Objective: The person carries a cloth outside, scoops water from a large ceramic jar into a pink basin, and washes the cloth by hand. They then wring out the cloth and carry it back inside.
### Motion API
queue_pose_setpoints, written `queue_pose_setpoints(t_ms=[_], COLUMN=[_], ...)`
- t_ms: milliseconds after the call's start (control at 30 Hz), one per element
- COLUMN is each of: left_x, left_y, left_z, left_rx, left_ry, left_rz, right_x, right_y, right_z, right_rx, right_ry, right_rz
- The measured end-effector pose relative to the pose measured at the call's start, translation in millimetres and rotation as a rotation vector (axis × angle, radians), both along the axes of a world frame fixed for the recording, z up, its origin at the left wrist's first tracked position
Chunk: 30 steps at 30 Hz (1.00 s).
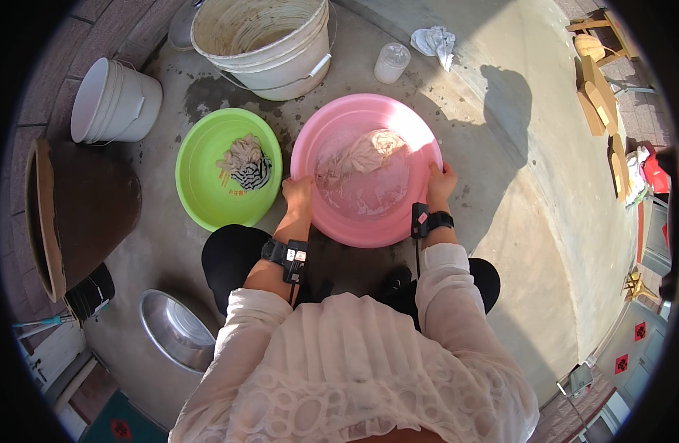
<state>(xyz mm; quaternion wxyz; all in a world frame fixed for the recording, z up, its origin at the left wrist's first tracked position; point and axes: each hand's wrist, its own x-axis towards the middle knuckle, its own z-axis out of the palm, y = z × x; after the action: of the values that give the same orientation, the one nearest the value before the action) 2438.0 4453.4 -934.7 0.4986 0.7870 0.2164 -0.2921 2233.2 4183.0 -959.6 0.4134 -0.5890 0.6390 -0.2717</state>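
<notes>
Both of my hands grip the rim of a pink plastic basin [367, 235] in front of me. My left hand [298, 192] holds its left edge, and my right hand [441, 180] holds its right edge. Inside the basin, a wet beige cloth [364, 155] lies bunched in shallow water. To the left of my left hand stands a green plastic basin [203, 205]. It contains a crumpled beige cloth [242, 152] and a black-and-white striped cloth [253, 174].
Beyond the basins stand a large white bucket [284, 69], a clear plastic container [392, 63] and a crumpled white cloth [436, 44]. At left are a smaller white bucket [118, 102], a big brown pot [95, 205] and a metal basin [178, 330]. Cardboard [597, 102] lies far right.
</notes>
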Motion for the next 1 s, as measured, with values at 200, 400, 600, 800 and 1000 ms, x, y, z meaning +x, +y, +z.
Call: queue_pose_setpoints(t_ms=[200,400,600,800,1000], left_x=[-35,-47,-71,-103,-153], left_y=[1,18,61,125,216], left_z=[117,222,329,469,577], left_rx=[-0.34,-0.474,-0.486,-0.622,-0.566], left_ry=[0.108,0.231,0.2,0.175,0.214], left_rz=[0.12,0.086,0.167,0.184,0.268], right_x=[-6,-11,-29,-58,-103], right_y=[-32,-33,10,82,166], right_z=[116,210,324,470,577], right_rx=[-0.01,0.028,0.147,0.296,0.283], right_ry=[0.013,-0.105,-0.25,-0.324,-0.297], right_rz=[0.063,0.064,0.1,0.187,0.214])
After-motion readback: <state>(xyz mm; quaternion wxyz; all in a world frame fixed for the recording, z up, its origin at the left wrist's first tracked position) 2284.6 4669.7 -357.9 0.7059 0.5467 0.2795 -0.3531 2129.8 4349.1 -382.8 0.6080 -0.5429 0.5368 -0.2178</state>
